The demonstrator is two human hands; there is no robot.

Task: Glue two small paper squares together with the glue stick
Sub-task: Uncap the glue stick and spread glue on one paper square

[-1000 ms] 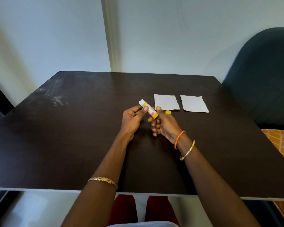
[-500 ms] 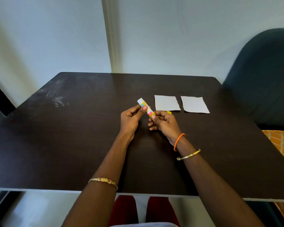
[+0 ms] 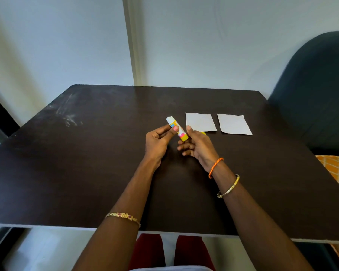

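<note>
An uncapped glue stick (image 3: 177, 128) with a white tip and a yellow base is tilted above the dark table (image 3: 82, 165). My left hand (image 3: 157, 141) pinches its middle. My right hand (image 3: 199, 146) holds the yellow base between thumb and fingers. A small yellow piece (image 3: 203, 133), probably the cap, shows just behind my right hand; I cannot tell whether it lies on the table or is held. Two white paper squares lie flat side by side beyond my hands, the left paper square (image 3: 201, 122) and the right paper square (image 3: 234, 124), apart from each other.
A dark upholstered chair (image 3: 317, 90) stands at the table's right side. A pale wall runs behind the far edge. The near table edge is just above my lap.
The glue stick stays in both hands at nearly the same spot. My right hand's fingers have shifted on the yellow base, and its lower fingers are spread more now.
</note>
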